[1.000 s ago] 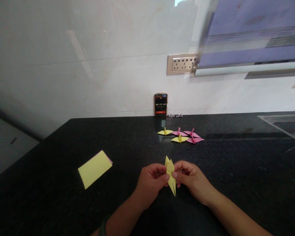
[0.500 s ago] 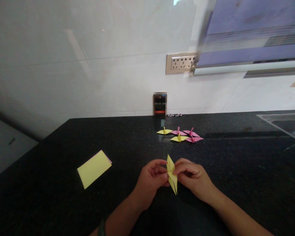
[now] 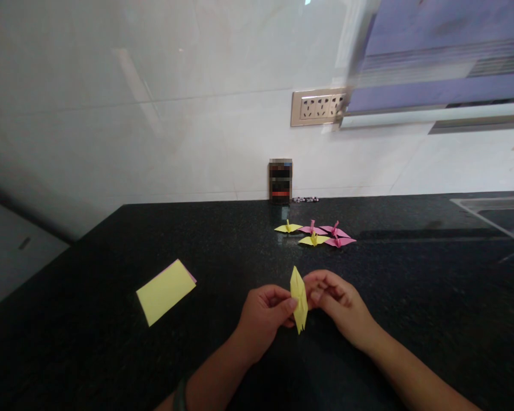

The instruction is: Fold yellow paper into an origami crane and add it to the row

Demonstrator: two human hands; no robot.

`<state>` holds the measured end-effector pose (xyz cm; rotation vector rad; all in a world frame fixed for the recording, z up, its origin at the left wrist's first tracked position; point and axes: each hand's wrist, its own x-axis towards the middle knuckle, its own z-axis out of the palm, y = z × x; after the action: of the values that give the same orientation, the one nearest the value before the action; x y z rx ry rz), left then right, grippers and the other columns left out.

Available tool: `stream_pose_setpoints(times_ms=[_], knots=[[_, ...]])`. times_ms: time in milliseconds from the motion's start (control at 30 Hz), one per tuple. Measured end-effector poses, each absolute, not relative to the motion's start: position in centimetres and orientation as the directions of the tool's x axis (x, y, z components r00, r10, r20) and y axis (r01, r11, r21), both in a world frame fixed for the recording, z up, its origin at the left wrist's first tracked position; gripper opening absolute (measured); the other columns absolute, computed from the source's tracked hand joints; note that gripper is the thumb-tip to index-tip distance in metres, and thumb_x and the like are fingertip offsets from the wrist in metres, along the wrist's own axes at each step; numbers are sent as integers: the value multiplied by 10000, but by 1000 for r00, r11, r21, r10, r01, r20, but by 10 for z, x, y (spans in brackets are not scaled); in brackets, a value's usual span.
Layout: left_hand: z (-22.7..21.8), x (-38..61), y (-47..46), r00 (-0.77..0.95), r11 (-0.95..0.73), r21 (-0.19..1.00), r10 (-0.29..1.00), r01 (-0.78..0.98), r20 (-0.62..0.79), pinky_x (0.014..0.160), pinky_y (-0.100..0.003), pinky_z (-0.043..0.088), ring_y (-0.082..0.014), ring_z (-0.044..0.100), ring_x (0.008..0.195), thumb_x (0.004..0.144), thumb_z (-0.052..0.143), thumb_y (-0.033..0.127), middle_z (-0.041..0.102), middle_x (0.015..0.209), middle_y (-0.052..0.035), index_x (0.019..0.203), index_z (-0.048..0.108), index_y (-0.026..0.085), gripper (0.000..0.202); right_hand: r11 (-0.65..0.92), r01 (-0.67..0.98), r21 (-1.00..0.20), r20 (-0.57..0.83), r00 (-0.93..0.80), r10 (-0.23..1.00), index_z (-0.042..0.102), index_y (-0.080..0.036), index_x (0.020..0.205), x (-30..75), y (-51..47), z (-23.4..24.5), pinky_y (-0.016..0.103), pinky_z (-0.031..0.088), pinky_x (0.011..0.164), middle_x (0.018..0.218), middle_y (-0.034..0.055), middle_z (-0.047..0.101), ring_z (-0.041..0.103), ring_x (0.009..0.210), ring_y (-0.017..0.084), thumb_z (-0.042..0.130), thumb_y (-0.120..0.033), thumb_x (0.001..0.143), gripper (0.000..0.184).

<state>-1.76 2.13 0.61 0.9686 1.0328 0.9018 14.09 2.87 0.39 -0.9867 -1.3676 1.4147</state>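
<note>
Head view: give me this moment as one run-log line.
left hand: pinches narrow folded yellow paper piece | right hand: at its right edge | behind: five small paper cranes | left: yellow paper stack

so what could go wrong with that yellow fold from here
The left hand and right hand pinch the narrow folded yellow paper in mid-air above the counter, so a crease may drift off-line. Its thin lower points could bend or tear if squeezed hard.

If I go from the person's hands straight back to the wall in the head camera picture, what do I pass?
Half-folded yellow paper held in both hands → the little paper cranes on the black counter → the phone leaning against the wall.
</note>
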Motion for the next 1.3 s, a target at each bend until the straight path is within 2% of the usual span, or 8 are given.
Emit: stream_pose_setpoints(times_ms=[100,233,500,700,900,1000,1133,1300], knots=[[7,-17,21,203,252,961,953,-112,-226,494,-202,423,-89,527,502,662,612,259,601,569,-25,683,586,92,170,-86,-97,-992,-56,-277,959,546,-166,849,139,30,2,226,413,508,621,-14,542,503,531,97,600,-290,696,205],[5,-17,22,174,204,975,967,-91,-186,490,-195,409,-84,509,503,652,618,258,590,567,-12,683,590,103,160,-79,30,-996,-84,-301,950,578,-144,704,137,30,0,199,352,453,511,-32,515,453,459,79,630,-310,663,178],[4,-15,20,255,217,976,945,-29,-203,524,-212,412,-115,536,547,662,601,295,612,609,-31,725,625,115,192,-54,55,-997,-67,-288,955,599,-150,732,138,28,-4,207,368,466,564,-3,561,465,477,92,572,-355,713,208],[3,-16,19,278,212,977,939,-13,-201,512,-210,400,-108,522,505,691,568,330,596,549,-24,644,609,116,222,-154,-89,-984,-120,-308,944,560,-143,645,137,25,-2,201,358,447,504,-21,529,455,443,80,591,-371,693,236],[4,-14,18,328,230,968,926,-97,-187,518,-210,410,-105,529,512,699,562,318,588,557,-13,630,558,125,206,-358,-305,-882,-232,-380,896,572,-127,661,132,23,-7,193,356,433,494,-24,514,437,412,60,611,-379,674,255],[6,-12,19,317,242,965,928,-104,-198,521,-202,413,-99,529,520,706,554,320,584,566,-9,650,554,123,205,-295,-278,-914,-207,-306,929,588,-130,651,130,23,-8,193,355,440,492,-26,517,430,417,59,615,-365,676,238],[5,-11,19,330,332,941,897,-67,-293,490,-196,405,-103,552,509,719,511,405,602,614,-28,726,567,117,293,-166,-116,-979,-146,-169,975,602,-141,616,130,23,-3,191,327,416,512,-15,554,442,433,71,613,-365,672,231],[3,-11,16,410,346,938,861,-35,-302,457,-188,387,-97,549,468,701,529,423,612,608,-46,733,583,102,327,-165,-80,-983,-147,-192,970,603,-149,597,129,20,2,196,311,411,450,-27,533,426,411,72,600,-342,683,212]])
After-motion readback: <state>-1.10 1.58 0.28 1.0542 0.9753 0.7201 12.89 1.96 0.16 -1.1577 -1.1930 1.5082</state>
